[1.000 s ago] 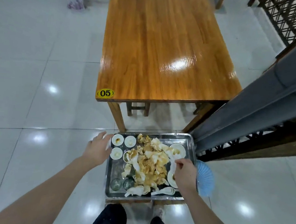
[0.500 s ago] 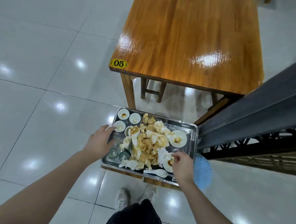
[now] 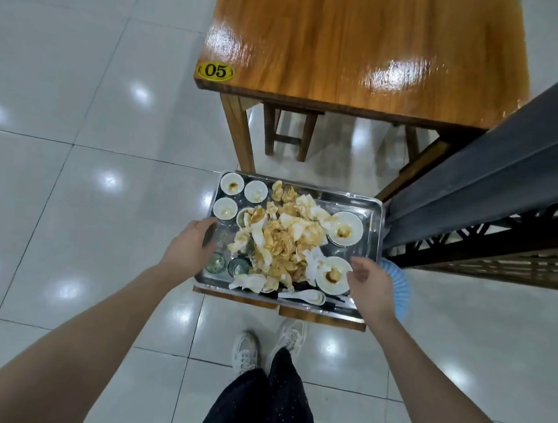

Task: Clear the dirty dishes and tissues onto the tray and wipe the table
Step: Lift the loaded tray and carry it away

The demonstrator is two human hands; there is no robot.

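A steel tray (image 3: 372, 209) rests on wooden stools (image 3: 321, 318) in front of the table (image 3: 357, 40). It holds a heap of stained tissues (image 3: 285, 239), three small sauce bowls (image 3: 231, 183), two dirty plates (image 3: 346, 230), two glasses (image 3: 216, 261) and a white spoon (image 3: 306, 296). My left hand (image 3: 191, 247) is at the tray's left rim, fingers curled over it. My right hand (image 3: 369, 284) hovers over the tray's front right corner, beside the near plate, fingers relaxed and holding nothing.
The wooden tabletop is glossy and carries a yellow 05 label (image 3: 215, 71); another stool (image 3: 289, 133) stands under it. A grey partition with dark lattice (image 3: 500, 186) runs along the right. A blue ribbed object (image 3: 400, 286) sits by the tray. White tiled floor lies to the left.
My right hand has left the tissue by the near plate and drawn back to the tray's right edge. My view has tilted down and closer. The left hand stays at the left rim.
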